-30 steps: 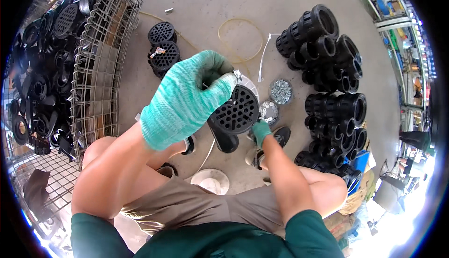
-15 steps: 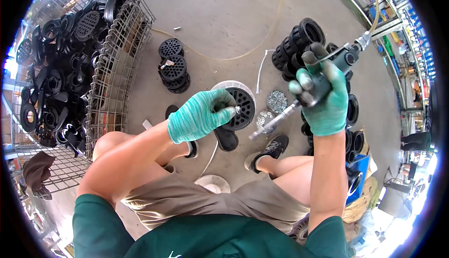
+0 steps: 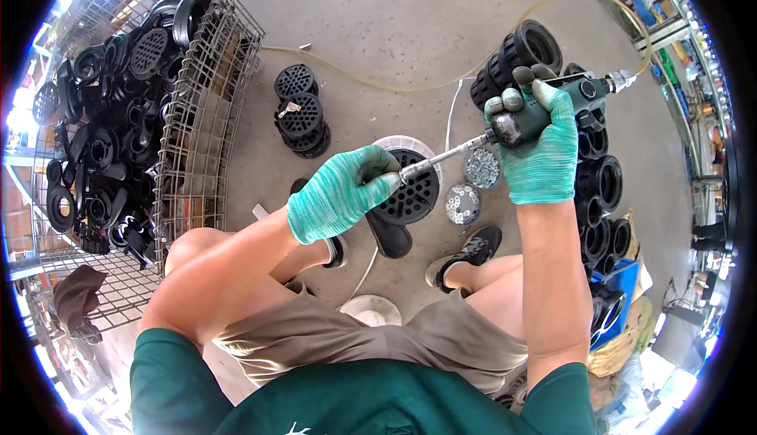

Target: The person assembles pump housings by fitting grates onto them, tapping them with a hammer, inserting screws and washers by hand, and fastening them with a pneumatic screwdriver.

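Note:
My left hand (image 3: 339, 190), in a green knit glove, is closed in a pinch over a round black slotted grate (image 3: 418, 197). Its fingertips meet the socket end of a long metal shaft (image 3: 445, 154), where the small metal fastener they pinch is now mostly hidden. That shaft belongs to a dark green air driver (image 3: 564, 110), held in my gloved right hand (image 3: 542, 147) and slanting down to the left. Behind the grate shows the pale rim of a round support (image 3: 386, 142).
Two round tubs of small metal parts, an upper tub (image 3: 481, 168) and a lower tub (image 3: 462, 205), stand right of the grate. A wire cage (image 3: 197, 119) of black parts fills the left. Stacked grates (image 3: 300, 114), black rings (image 3: 536, 44) and an air hose (image 3: 394, 89) lie around.
My right hand has swung the driver so its shaft tip moved up and left to my left fingertips. The left hand stays in its pinch over the grate.

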Motion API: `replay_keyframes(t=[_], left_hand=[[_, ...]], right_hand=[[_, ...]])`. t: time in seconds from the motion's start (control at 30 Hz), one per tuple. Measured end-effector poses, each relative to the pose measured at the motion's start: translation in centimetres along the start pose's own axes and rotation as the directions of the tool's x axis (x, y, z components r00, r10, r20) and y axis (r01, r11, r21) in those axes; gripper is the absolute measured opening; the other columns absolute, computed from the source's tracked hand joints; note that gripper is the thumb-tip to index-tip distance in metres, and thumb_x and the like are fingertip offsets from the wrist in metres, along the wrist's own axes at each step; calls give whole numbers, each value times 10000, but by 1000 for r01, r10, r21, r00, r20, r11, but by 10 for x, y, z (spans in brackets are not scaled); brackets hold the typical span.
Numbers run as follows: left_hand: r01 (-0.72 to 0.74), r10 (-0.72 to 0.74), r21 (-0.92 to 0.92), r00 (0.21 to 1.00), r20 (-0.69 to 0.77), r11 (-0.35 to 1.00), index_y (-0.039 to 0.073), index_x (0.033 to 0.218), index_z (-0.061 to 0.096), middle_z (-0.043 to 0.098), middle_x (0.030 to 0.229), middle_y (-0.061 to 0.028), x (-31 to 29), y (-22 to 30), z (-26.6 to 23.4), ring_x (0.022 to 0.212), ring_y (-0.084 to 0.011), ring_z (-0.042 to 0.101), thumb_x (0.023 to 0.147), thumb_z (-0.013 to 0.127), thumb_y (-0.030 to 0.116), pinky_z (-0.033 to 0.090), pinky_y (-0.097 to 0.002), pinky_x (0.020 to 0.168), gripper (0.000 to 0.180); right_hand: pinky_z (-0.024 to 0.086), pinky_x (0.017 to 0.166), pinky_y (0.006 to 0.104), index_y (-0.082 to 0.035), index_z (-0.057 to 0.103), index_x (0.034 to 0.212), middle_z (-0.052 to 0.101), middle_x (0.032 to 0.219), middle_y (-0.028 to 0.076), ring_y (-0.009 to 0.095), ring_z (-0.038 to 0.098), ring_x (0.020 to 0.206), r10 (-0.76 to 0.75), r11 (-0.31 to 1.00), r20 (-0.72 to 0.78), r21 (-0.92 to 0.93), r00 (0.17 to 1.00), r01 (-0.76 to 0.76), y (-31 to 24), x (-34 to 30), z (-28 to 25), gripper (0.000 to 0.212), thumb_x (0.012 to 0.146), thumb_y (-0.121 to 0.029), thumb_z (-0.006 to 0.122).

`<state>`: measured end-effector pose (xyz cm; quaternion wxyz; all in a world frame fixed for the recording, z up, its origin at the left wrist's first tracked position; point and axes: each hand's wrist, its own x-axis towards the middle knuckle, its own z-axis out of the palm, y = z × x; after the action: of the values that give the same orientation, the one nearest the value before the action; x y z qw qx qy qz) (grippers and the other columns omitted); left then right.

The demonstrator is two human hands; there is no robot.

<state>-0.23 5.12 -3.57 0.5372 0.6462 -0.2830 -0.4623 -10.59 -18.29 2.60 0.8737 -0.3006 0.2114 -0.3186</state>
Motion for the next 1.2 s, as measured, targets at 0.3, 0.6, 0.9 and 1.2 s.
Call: replay_keyframes(t=[0.3, 0.6, 0.9, 1.2], left_hand=[[1, -2, 57, 1000, 4, 998, -11, 1160, 638, 616, 958, 16, 3, 1, -3, 852, -67, 524, 1004, 647, 201, 483, -255, 775, 264], [125, -127, -58, 992, -20, 990, -3, 1182, 612, 612, 929, -6, 0, -1, -1, 811, -81, 515, 1012, 630, 220, 478, -261, 729, 280], [-9, 51, 326, 992, -119, 945, -3, 1129, 635, 638, 846, -41, 23, -23, 7, 777, -105, 550, 931, 671, 72, 506, -273, 732, 215], [-201, 285, 881, 955, 80, 428, 90, 1059, 686, 700, 833, -157, 59, -34, 7, 746, -377, 682, 874, 731, 328, 546, -446, 641, 305]], right_hand=[[543, 632, 336, -92, 556, 1081, 627, 948, 105, 212, 631, 724, -9, 1000, -58, -14, 998, 8, 5, 5, 0, 194, 902, -67, 627], [563, 747, 426, -88, 543, 1057, 632, 988, 113, 205, 633, 767, 38, 999, -119, 25, 992, -35, 15, 5, -6, 177, 914, -92, 646], [570, 750, 451, -118, 530, 1091, 639, 1014, 113, 201, 622, 797, 16, 994, -108, -103, 994, -27, 21, 4, -12, 201, 939, -122, 662], [597, 758, 381, -67, 537, 1210, 659, 1083, 137, 217, 670, 847, -43, 947, 63, -316, 997, 60, 30, -8, -17, 377, 881, -63, 722]])
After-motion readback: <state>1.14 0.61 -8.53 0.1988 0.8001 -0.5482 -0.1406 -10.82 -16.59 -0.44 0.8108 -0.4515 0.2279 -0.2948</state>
